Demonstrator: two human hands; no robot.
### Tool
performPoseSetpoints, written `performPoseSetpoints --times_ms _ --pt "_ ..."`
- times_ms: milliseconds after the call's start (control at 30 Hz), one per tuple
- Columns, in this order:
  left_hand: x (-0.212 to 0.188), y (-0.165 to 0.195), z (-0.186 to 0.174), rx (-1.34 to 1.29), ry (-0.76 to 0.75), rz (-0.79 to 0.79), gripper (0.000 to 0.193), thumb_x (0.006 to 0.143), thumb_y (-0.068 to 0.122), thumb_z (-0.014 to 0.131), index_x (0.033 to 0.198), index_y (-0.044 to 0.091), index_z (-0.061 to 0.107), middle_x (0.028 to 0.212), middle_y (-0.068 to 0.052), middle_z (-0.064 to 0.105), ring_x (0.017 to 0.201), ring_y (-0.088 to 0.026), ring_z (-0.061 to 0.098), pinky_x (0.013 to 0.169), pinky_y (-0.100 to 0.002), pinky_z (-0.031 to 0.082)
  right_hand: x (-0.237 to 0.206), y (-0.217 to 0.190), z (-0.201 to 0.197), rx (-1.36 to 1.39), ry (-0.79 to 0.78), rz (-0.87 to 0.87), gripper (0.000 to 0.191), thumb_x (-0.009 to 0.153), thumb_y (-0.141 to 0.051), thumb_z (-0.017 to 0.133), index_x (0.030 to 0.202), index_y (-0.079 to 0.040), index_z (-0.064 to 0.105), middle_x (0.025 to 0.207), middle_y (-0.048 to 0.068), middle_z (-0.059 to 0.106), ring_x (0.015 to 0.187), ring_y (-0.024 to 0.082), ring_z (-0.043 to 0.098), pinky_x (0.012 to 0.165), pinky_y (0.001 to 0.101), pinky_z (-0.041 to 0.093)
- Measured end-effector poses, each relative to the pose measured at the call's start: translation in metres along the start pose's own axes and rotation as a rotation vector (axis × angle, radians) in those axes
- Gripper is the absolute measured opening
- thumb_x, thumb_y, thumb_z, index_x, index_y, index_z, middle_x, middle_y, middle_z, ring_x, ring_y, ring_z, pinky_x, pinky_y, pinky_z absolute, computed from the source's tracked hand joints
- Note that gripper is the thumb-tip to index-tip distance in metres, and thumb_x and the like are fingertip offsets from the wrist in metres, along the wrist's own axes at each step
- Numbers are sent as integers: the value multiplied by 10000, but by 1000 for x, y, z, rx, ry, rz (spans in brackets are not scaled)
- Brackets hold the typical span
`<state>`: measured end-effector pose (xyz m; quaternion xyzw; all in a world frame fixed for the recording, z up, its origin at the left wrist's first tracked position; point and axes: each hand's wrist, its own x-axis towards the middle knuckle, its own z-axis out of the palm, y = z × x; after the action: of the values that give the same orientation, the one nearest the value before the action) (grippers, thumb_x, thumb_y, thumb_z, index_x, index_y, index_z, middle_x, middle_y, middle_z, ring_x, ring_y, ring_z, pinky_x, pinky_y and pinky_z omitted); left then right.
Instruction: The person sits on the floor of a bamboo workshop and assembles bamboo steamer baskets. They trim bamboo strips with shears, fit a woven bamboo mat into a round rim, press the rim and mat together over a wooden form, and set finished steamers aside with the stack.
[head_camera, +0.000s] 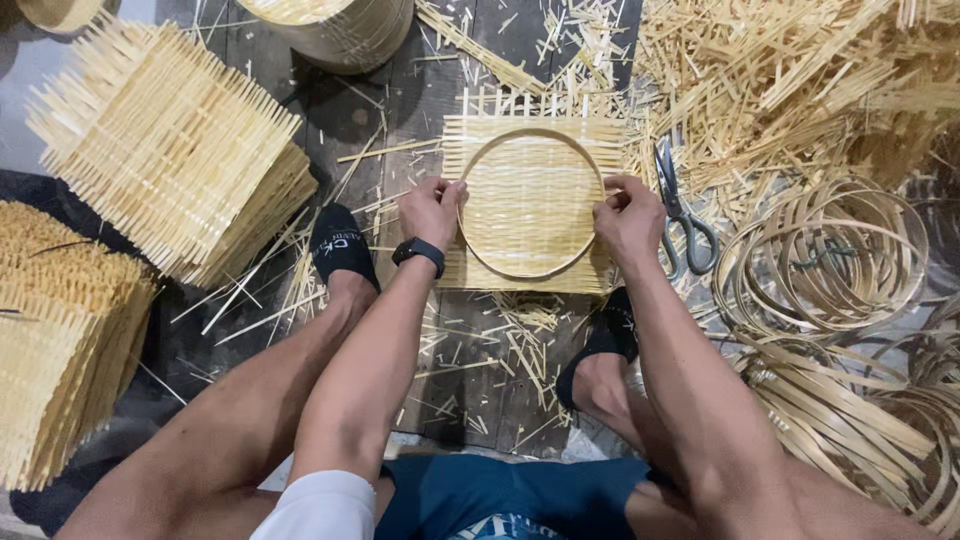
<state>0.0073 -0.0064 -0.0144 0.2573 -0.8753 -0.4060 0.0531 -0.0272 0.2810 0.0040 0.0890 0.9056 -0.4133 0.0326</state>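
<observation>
A square woven bamboo mat (532, 140) lies on the dark wooden floor between my feet. A round bamboo hoop (530, 132) rests on top of it. My left hand (430, 210) pinches the hoop's left rim and the mat under it. My right hand (628, 215) grips the hoop's right rim the same way. A black watch sits on my left wrist.
Stacks of woven bamboo mats (170, 150) stand at the left. Scissors with grey handles (680, 210) lie just right of the mat. Coiled bamboo hoops (830, 260) pile up at the right, loose bamboo scraps (780, 80) above them. A round basket (340, 30) sits at the top.
</observation>
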Motion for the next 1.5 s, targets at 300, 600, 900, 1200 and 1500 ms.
performPoseSetpoints --times_ms 300,600,900,1200,1500 --pt "-2 -5 -5 66 -128 57 205 799 215 778 963 95 808 836 -151 757 760 -294 749 735 -387 584 -4 0 -1 -14 32 2 184 835 -179 795 974 -58 804 824 130 765 733 226 739 742 341 576" --pt "9 -7 6 -1 -62 -86 236 703 162 855 921 84 810 815 -100 783 736 -208 757 736 -331 593 6 12 3 -26 7 19 243 788 -255 816 968 -93 815 832 126 772 761 249 749 750 365 576" --pt "22 -7 -4 -116 -190 -129 209 688 166 896 874 96 832 801 -43 797 718 -113 740 734 -284 601 8 19 6 -76 -27 31 254 803 -284 803 1001 -125 812 901 110 784 840 260 759 810 371 578" --pt "29 1 -8 -235 -285 -289 262 677 141 919 914 86 824 821 -39 802 720 -123 734 708 -287 599 18 3 -1 -60 -82 211 253 771 -280 823 974 -130 825 854 100 794 786 235 761 783 353 582" --pt "35 -10 -6 -144 -310 -221 249 668 155 928 877 56 835 809 -64 804 709 -127 736 704 -288 596 39 17 -3 15 -220 201 229 756 -204 871 926 -60 819 825 113 800 755 212 746 723 348 587"
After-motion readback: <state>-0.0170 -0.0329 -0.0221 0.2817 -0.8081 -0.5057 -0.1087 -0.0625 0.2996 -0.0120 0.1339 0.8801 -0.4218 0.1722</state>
